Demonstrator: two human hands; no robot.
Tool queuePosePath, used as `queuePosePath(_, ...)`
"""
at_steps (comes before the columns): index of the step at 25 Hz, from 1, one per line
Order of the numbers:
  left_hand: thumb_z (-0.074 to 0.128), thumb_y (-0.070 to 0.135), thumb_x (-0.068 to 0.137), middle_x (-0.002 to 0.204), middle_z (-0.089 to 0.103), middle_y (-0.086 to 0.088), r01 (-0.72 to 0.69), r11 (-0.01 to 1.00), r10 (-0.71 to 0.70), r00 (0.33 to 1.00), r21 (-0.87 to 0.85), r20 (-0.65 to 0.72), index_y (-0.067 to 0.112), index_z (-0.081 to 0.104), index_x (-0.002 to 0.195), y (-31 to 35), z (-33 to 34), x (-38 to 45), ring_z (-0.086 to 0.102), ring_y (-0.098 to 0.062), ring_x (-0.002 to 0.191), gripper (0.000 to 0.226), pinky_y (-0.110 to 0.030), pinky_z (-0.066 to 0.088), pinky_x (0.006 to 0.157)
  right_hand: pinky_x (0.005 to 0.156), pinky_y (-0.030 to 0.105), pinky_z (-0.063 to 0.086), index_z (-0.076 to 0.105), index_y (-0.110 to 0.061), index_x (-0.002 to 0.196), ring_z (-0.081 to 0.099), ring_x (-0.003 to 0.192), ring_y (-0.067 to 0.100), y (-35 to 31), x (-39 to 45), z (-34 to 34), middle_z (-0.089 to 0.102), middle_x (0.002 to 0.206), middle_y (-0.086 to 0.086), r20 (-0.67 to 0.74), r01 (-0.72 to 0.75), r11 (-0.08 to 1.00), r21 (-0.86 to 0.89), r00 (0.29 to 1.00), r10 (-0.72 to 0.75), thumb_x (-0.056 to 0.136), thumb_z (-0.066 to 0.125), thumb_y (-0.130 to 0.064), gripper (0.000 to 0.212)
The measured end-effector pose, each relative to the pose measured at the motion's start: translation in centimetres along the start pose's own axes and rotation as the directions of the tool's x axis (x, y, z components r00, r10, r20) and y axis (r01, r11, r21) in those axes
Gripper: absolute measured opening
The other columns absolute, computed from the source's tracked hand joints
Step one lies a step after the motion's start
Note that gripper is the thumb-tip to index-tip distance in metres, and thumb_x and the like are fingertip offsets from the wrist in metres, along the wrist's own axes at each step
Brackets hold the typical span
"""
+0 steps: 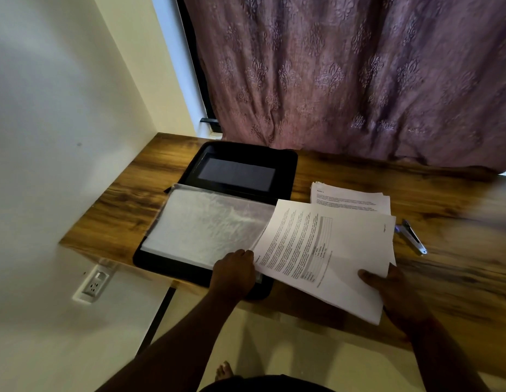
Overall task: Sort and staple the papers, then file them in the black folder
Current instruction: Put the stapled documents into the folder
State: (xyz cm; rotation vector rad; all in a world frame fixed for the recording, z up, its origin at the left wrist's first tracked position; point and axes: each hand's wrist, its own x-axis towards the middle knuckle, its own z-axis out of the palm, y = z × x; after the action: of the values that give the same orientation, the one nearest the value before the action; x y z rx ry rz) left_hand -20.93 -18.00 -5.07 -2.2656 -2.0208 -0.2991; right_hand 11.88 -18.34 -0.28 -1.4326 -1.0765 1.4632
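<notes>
White printed papers (325, 250) held in both hands' grip over the open black folder (235, 171).

We note a wood-grain surface (150, 176) with slight sheen, a matt black folder (285, 162) holding glossy, crinkled clear plastic sleeves (206, 224), matt white printed papers (345, 250), and an embossed cloth curtain (345, 75).

Wood-grain bench (345, 171) set in a corner — wall to the left, curtain behind. On it, toward the left end: black folder (283, 165) lying open, near edge overhanging the front, clear sleeves (206, 224) spread across the lower half. Right of it, a loose stack of printed papers (350, 198). Nearer the front — a stapler (413, 236), just beside the stack.
</notes>
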Motion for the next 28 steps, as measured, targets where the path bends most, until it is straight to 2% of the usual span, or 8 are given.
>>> queuePosePath(2, 0.046, 0.027, 0.076, 0.055, 0.048, 0.005, 0.006, 1.0, -0.006, 1.0, -0.003, 0.005, 0.017, 0.052, 0.066, 0.1, 0.4, 0.0, 0.044, -0.013, 0.041, 0.015, -0.022, 0.02, 0.041, 0.089, 0.056, 0.052, 0.055, -0.025, 0.123, 0.063, 0.105, 0.032, 0.0, 0.0, 0.2, 0.066, 0.117, 0.005, -0.022, -0.014, 0.999, 0.041, 1.0, 0.015, 0.045, 0.084, -0.067, 0.093)
queuePosePath(5, 0.045, 0.029, 0.075, 0.052, 0.046, 0.004, -0.06, 0.998, 0.061, 0.997, -0.025, 0.038, 0.016, 0.051, 0.064, 0.2, 0.5, 0.1, 0.043, -0.015, 0.039, 0.019, -0.021, 0.025, 0.039, 0.081, 0.048, 0.053, 0.057, -0.02, 0.12, 0.061, 0.106, 0.035, -0.1, 0.3, 0.2, 0.066, 0.116, 0.01, -0.04, -0.048, 0.987, 0.151, 0.998, 0.055, 0.083, 0.07, -0.018, 0.039)
queuePosePath(7, 0.047, 0.029, 0.075, 0.051, 0.045, 0.003, -0.126, 0.991, 0.127, 0.991, -0.036, 0.048, 0.016, 0.051, 0.062, 0.3, 0.3, 0.4, 0.043, -0.016, 0.039, 0.019, -0.021, 0.028, 0.04, 0.076, 0.045, 0.053, 0.058, -0.017, 0.116, 0.06, 0.104, 0.037, 0.5, 0.8, -0.3, 0.065, 0.114, 0.013, -0.038, -0.117, 0.973, 0.2, 0.991, 0.127, 0.087, 0.06, -0.001, 0.033)
queuePosePath(11, 0.047, 0.032, 0.084, 0.074, 0.055, -0.004, -0.188, 0.982, 0.189, 0.969, -0.019, 0.158, 0.013, 0.06, 0.08, 0.1, -0.6, 1.9, 0.056, -0.021, 0.061, 0.024, -0.026, 0.037, 0.05, 0.077, 0.046, 0.053, 0.055, -0.012, 0.122, 0.057, 0.107, 0.038, 1.3, 0.7, -0.9, 0.062, 0.118, 0.018, -0.021, -0.27, 0.941, 0.202, 0.96, 0.28, 0.075, 0.068, -0.002, 0.049)
queuePosePath(14, 0.047, 0.029, 0.094, 0.114, 0.05, -0.009, -0.043, 0.998, 0.055, 0.945, -0.043, 0.322, 0.015, 0.053, 0.122, 0.4, -1.7, 4.3, 0.056, -0.024, 0.097, 0.032, -0.039, 0.054, 0.076, 0.076, 0.042, 0.051, 0.057, -0.013, 0.117, 0.056, 0.107, 0.036, 1.2, 0.4, -0.8, 0.061, 0.118, 0.016, -0.029, -0.301, 0.948, 0.108, 0.952, 0.305, 0.066, 0.072, -0.008, 0.052)
queuePosePath(16, 0.051, 0.024, 0.093, 0.126, 0.045, -0.01, 0.049, 0.997, -0.023, 0.91, -0.054, 0.415, 0.019, 0.045, 0.135, 0.9, -2.2, 6.0, 0.055, -0.025, 0.107, 0.043, -0.041, 0.055, 0.085, 0.072, 0.039, 0.05, 0.057, -0.013, 0.114, 0.056, 0.105, 0.035, 1.1, 0.5, -0.7, 0.061, 0.116, 0.015, -0.014, -0.308, 0.944, 0.116, 0.95, 0.312, 0.072, 0.069, -0.002, 0.045)
queuePosePath(22, 0.066, 0.019, 0.085, 0.128, 0.043, -0.011, -0.045, 0.998, 0.025, 0.895, 0.034, 0.446, 0.015, 0.045, 0.133, 2.1, -1.5, 9.6, 0.061, -0.027, 0.101, 0.052, -0.041, 0.058, 0.081, 0.074, 0.039, 0.05, 0.061, -0.008, 0.108, 0.056, 0.104, 0.035, 0.5, 0.7, -0.4, 0.061, 0.118, 0.018, -0.045, -0.379, 0.919, 0.104, 0.922, 0.385, 0.072, 0.07, 0.002, 0.038)
queuePosePath(28, 0.057, 0.024, 0.092, 0.128, 0.045, -0.011, -0.086, 0.993, 0.046, 0.91, 0.079, 0.412, 0.011, 0.053, 0.126, 1.8, -0.6, 11.4, 0.06, -0.026, 0.101, 0.036, -0.04, 0.057, 0.082, 0.046, 0.025, 0.053, 0.057, -0.001, 0.103, 0.057, 0.087, 0.029, -1.1, 0.0, 0.3, 0.06, 0.103, 0.016, -0.018, -0.434, 0.894, 0.11, 0.899, 0.439, 0.083, 0.058, 0.013, 0.024)
